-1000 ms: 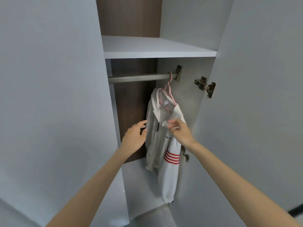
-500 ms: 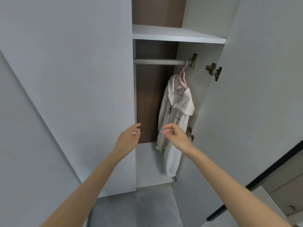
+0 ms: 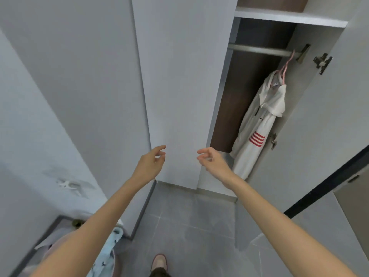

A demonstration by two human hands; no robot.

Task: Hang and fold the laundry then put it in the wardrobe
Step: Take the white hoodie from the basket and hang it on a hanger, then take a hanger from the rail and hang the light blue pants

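White shirt (image 3: 259,120) hung in the open wardrobe (image 3: 303,92)
Red-striped and limp, it hangs from a pink hanger (image 3: 285,66) on the rail (image 3: 259,49), up and right of the right hand (image 3: 213,160), clear of it; a light-blue garment (image 3: 107,254) lies crumpled well below the left hand (image 3: 151,162).

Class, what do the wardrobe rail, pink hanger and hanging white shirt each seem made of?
Grey round wardrobe rail: likely brushed metal, dull sheen. Thin pink hanger: plastic or coated wire, unclear. White shirt with red stripes: soft fabric, draping in folds.
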